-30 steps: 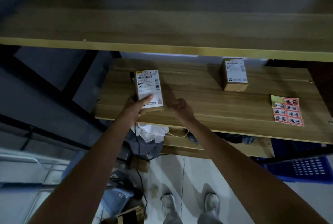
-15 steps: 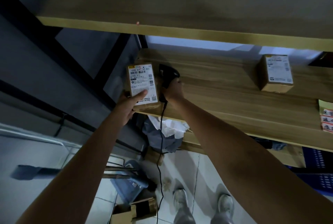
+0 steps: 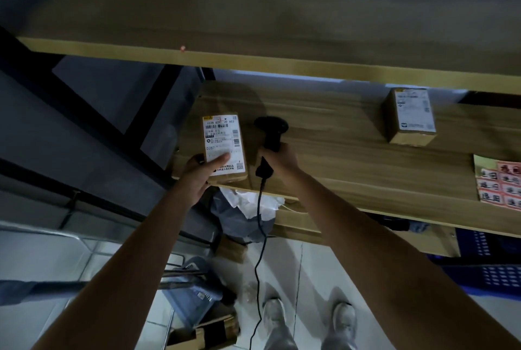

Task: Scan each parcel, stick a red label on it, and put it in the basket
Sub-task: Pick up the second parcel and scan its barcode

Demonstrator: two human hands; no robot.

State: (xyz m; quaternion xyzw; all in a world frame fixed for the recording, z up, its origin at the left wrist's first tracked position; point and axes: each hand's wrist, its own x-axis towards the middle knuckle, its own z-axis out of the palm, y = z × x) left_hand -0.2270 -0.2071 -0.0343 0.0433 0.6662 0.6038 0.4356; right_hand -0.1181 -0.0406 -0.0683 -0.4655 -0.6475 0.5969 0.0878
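The white label on the parcel [image 3: 224,146] shows "D287" and a top row of numbers ending "603", and the red stickers [image 3: 500,186] each have two Chinese signs, too blurry to read.

Both arms outstretched; left hand [image 3: 200,167] gripping, right hand [image 3: 280,158] gripping.

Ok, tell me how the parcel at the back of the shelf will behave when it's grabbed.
The second parcel is a squared cardboard box, so probably stiff, not floppy. It lies flat on the shelf, so it shouldn't roll or tip. It looks small enough to be light, though its contents are hidden.
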